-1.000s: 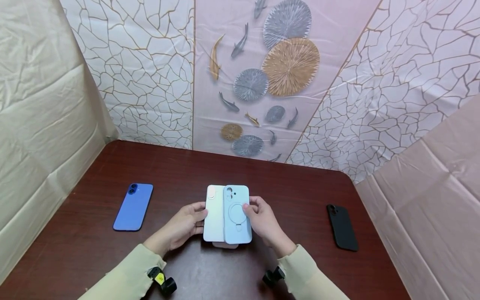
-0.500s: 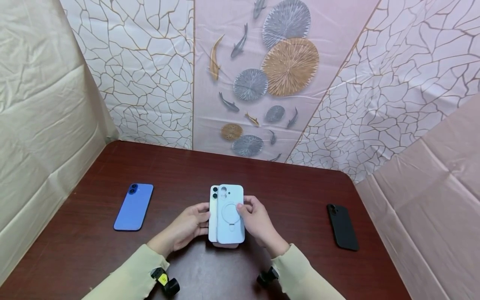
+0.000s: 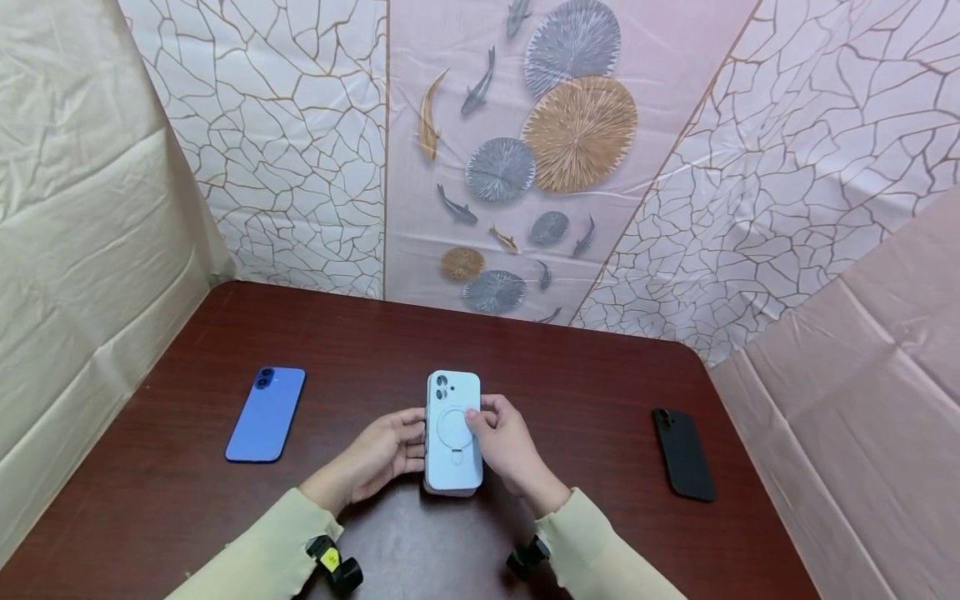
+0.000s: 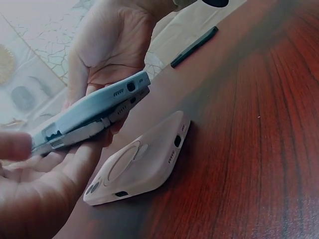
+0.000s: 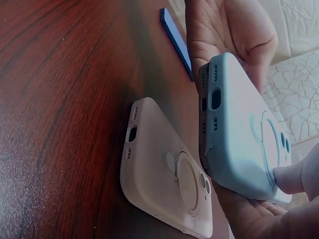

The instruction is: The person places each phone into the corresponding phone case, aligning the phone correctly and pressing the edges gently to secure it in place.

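Light-blue case (image 3: 453,468) slid left over white phone (image 4: 121,111) | left hand (image 3: 378,457) grips phone | right hand (image 3: 512,443) pinches case

Slid the light blue case (image 3: 463,462) left with the right hand (image 3: 510,437). Moved the white phone (image 4: 124,107) a bit to the right with the left hand (image 3: 382,454). Went from lying partly side by side, a second ago, to lying almost right on top of each other. Hid nearly all of the phone's back, after showing a wide white strip before. Lined up the round camera lenses (image 3: 442,382) with the case's holes.
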`<action>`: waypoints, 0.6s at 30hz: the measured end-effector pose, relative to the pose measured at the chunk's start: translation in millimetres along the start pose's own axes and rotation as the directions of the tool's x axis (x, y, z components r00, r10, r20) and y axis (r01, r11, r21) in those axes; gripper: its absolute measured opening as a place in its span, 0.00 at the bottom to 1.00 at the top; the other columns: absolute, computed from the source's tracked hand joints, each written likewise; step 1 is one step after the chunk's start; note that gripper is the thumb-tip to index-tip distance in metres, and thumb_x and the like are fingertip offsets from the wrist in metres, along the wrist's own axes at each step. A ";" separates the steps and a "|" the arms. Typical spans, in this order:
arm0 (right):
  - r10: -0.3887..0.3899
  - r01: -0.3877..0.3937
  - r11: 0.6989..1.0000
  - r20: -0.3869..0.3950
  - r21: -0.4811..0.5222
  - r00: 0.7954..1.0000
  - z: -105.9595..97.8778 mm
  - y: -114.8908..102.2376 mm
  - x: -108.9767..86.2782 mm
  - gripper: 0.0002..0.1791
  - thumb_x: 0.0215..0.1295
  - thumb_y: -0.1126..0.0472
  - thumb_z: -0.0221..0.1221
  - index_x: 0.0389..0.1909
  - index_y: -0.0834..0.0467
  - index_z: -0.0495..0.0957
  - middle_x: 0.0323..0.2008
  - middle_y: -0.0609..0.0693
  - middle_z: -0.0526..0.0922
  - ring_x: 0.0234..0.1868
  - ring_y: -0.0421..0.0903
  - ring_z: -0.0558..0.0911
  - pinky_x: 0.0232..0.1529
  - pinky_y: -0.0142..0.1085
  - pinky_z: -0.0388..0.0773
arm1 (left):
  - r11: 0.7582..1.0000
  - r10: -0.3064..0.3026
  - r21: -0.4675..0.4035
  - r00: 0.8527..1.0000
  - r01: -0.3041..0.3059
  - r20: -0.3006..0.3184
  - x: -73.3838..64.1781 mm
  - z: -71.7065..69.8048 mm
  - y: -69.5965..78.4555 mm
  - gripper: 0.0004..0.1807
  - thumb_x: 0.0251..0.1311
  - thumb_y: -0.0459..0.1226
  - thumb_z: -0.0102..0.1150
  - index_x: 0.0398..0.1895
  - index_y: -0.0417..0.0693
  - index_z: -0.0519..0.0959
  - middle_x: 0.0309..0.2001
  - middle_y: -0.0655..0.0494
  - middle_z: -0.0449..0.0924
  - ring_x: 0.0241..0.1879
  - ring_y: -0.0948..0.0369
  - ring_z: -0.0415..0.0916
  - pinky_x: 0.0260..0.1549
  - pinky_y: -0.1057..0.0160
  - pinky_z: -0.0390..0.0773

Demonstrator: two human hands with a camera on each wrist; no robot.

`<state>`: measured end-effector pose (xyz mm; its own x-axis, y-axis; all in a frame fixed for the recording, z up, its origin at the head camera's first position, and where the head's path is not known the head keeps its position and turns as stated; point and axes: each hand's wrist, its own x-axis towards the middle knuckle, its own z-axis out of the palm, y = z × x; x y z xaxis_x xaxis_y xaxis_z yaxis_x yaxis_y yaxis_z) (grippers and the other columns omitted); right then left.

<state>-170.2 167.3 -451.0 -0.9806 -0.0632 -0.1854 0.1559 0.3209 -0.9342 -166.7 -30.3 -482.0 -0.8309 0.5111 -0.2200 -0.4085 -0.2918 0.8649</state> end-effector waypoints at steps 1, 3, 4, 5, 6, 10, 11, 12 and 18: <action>-0.002 0.002 1.000 0.000 0.001 1.000 0.2 0.3 0.1 0.19 0.74 0.58 0.52 0.58 0.65 0.68 0.41 0.55 0.84 0.41 0.46 0.81 0.40 0.39 0.77 | 1.000 -0.001 0.006 1.000 0.001 -0.005 0.1 0.2 0.1 0.25 0.75 0.37 0.39 0.69 0.31 0.57 0.53 0.38 0.76 0.50 0.51 0.77 0.48 0.52 0.77; -0.005 0.005 1.000 0.001 0.003 1.000 0.3 1.0 0.4 0.20 0.73 0.58 0.53 0.59 0.65 0.67 0.42 0.56 0.84 0.43 0.46 0.81 0.42 0.40 0.78 | 0.999 0.002 0.035 1.000 -0.001 -0.024 1.1 1.0 0.0 0.28 0.74 0.41 0.44 0.69 0.31 0.58 0.54 0.38 0.76 0.50 0.51 0.78 0.48 0.52 0.78; -0.002 0.002 1.000 0.003 0.007 1.000 0.3 1.4 0.6 0.21 0.73 0.57 0.54 0.59 0.65 0.67 0.43 0.57 0.84 0.43 0.46 0.82 0.43 0.41 0.78 | 0.999 0.004 0.054 0.999 -0.002 -0.036 1.7 1.5 -0.2 0.30 0.73 0.43 0.47 0.68 0.31 0.59 0.55 0.38 0.76 0.50 0.51 0.78 0.47 0.52 0.78; 0.001 -0.001 1.000 0.004 0.012 1.000 0.4 1.6 0.7 0.21 0.72 0.57 0.54 0.59 0.65 0.67 0.44 0.57 0.84 0.44 0.47 0.82 0.44 0.41 0.79 | 0.997 0.007 0.075 0.999 -0.003 -0.050 2.5 2.1 -0.5 0.31 0.71 0.44 0.50 0.68 0.31 0.60 0.54 0.39 0.76 0.49 0.51 0.78 0.46 0.53 0.79; 0.004 -0.004 1.000 0.005 0.018 1.000 0.3 1.8 0.8 0.22 0.72 0.56 0.55 0.60 0.65 0.67 0.44 0.57 0.83 0.44 0.47 0.82 0.44 0.42 0.79 | 0.995 0.015 0.100 0.998 -0.009 -0.060 3.1 2.8 -0.9 0.31 0.70 0.43 0.53 0.67 0.31 0.61 0.54 0.39 0.77 0.49 0.52 0.79 0.46 0.53 0.79; 0.017 -0.017 0.999 0.016 0.037 1.000 0.1 2.6 0.7 0.25 0.70 0.55 0.57 0.62 0.63 0.67 0.45 0.57 0.84 0.43 0.46 0.83 0.42 0.41 0.80 | 0.983 0.059 0.180 0.994 -0.042 -0.091 4.8 4.8 -3.6 0.29 0.67 0.39 0.57 0.65 0.29 0.63 0.50 0.38 0.79 0.46 0.52 0.80 0.43 0.55 0.80; 0.018 -0.018 0.999 0.020 0.041 1.000 0.0 2.7 0.6 0.25 0.70 0.55 0.58 0.61 0.63 0.67 0.45 0.57 0.84 0.42 0.46 0.83 0.40 0.40 0.80 | 0.979 0.072 0.199 0.993 -0.052 -0.096 5.1 5.2 -4.5 0.29 0.67 0.37 0.57 0.64 0.28 0.63 0.49 0.38 0.80 0.46 0.52 0.81 0.43 0.55 0.80; 0.018 -0.019 0.999 0.025 0.045 1.000 0.0 3.1 0.7 0.24 0.70 0.55 0.58 0.61 0.63 0.67 0.44 0.57 0.84 0.42 0.46 0.83 0.39 0.40 0.80 | 0.974 0.085 0.216 0.992 -0.062 -0.098 5.2 5.6 -5.1 0.28 0.67 0.36 0.57 0.64 0.27 0.63 0.49 0.37 0.80 0.45 0.52 0.81 0.42 0.56 0.80; 0.043 -0.043 0.998 0.000 0.043 0.999 -1.6 1.0 3.9 0.20 0.73 0.54 0.54 0.60 0.61 0.71 0.42 0.55 0.84 0.38 0.46 0.83 0.35 0.40 0.81 | 0.964 0.108 0.254 0.990 -0.082 -0.089 5.7 6.3 -8.0 0.26 0.68 0.34 0.54 0.63 0.24 0.63 0.48 0.36 0.80 0.45 0.52 0.81 0.43 0.58 0.80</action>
<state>-174.0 168.9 -452.1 -0.9731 -0.0491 -0.2249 0.2025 0.2824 -0.9377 -165.8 -20.0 -487.3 -0.9002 0.4030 -0.1649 -0.2296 -0.1175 0.9662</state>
